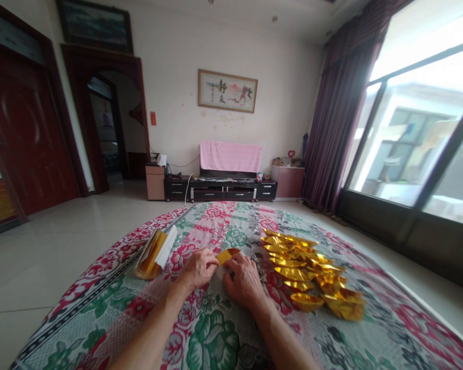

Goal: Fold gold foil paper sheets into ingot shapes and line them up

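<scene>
Gold paper (227,255): partly concealed by the fingers (211,260) of the left hand (199,268) and right hand (242,277). Forearms (158,318) and counter (118,298): cut off at the lower edge. Gold pieces (291,273): overlapping, partly obscured. Red wall slip (153,118): lettering illegible.

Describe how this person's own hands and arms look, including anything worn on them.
The left hand and right hand are both ungloved. The left forearm and right forearm are bare down to the picture's lower edge, with no sleeve, watch or bracelet showing.
</scene>
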Tool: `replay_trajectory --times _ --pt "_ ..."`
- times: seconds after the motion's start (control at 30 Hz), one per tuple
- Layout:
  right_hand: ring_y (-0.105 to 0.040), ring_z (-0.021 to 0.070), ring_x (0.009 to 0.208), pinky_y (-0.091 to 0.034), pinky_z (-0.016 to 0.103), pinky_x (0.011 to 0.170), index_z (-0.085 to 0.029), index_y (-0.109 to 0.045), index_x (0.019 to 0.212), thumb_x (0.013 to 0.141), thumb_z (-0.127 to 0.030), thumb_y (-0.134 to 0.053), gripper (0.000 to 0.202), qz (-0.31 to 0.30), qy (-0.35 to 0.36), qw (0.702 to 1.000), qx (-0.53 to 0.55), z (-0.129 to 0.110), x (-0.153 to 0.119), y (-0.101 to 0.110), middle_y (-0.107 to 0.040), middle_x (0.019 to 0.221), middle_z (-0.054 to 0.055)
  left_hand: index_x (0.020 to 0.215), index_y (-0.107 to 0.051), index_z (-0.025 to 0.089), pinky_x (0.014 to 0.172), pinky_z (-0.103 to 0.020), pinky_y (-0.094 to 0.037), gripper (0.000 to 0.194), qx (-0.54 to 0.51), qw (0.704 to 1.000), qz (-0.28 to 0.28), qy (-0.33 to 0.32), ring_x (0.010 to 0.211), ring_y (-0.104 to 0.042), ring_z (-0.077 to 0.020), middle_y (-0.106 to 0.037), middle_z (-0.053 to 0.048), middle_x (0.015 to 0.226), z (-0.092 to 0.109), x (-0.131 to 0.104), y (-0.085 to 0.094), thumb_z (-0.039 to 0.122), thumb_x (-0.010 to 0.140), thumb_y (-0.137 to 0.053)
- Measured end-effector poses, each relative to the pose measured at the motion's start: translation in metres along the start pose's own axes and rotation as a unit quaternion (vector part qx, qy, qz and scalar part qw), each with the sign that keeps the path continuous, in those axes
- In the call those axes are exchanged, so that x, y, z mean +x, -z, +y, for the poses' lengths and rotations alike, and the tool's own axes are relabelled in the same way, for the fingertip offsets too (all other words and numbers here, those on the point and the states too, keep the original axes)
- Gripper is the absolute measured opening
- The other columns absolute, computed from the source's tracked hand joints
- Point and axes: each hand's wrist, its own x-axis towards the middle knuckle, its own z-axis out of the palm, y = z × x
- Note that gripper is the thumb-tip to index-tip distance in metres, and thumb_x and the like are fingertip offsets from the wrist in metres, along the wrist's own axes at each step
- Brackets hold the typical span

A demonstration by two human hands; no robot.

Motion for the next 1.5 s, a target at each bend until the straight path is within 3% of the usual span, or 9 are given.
replay_trajectory --times 0.4,0.73,1.17,1.5 --pt "-0.048 0.0177 0.092 -0.03 0.031 0.084 -0.026 -0.064 0.094 0.071 -0.022 -0.057 0.024 -0.022 0.053 0.998 0.027 -0.001 -0.001 0.006 -0.057 0.097 0.002 0.08 -0.072 0.023 0.084 -0.028 -0.042 0.02 0.004 1.0 0.002 0.016 0.088 -0.056 -0.0157 -0.065 -0.002 0.091 -0.009 0.002 -0.004 0.017 0.075 -0.054" --pt "-0.05 0.0191 0.094 -0.032 0.034 0.083 -0.033 -0.067 0.095 0.072 -0.026 -0.06 0.025 -0.081 0.016 0.993 0.089 0.009 0.008 0.001 -0.058 0.1 0.001 0.081 -0.072 0.023 0.084 -0.028 -0.043 0.025 -0.012 0.999 -0.009 0.038 0.088 -0.057 -0.0156 -0.066 -0.002 0.092 -0.012 0.003 -0.006 0.014 0.075 -0.05" --pt "-0.051 0.0167 0.089 -0.032 0.029 0.078 -0.028 -0.065 0.092 0.086 -0.033 -0.048 0.018 -0.015 0.041 0.999 0.027 0.002 0.004 0.003 -0.06 0.09 0.002 0.08 -0.072 0.023 0.086 -0.028 -0.043 0.027 -0.037 0.998 -0.012 0.045 0.089 -0.056 -0.015 -0.066 -0.002 0.094 -0.02 0.005 -0.011 0.013 0.073 -0.048" --pt "-0.052 0.0153 0.086 -0.032 0.025 0.076 -0.025 -0.064 0.092 0.083 -0.018 -0.048 0.02 -0.02 0.049 0.998 0.016 0.005 0.008 0.002 -0.06 0.088 0.002 0.079 -0.072 0.022 0.084 -0.026 -0.045 0.025 -0.043 0.998 -0.007 0.043 0.086 -0.059 -0.0146 -0.067 -0.002 0.092 -0.013 0.004 -0.004 0.013 0.072 -0.05"
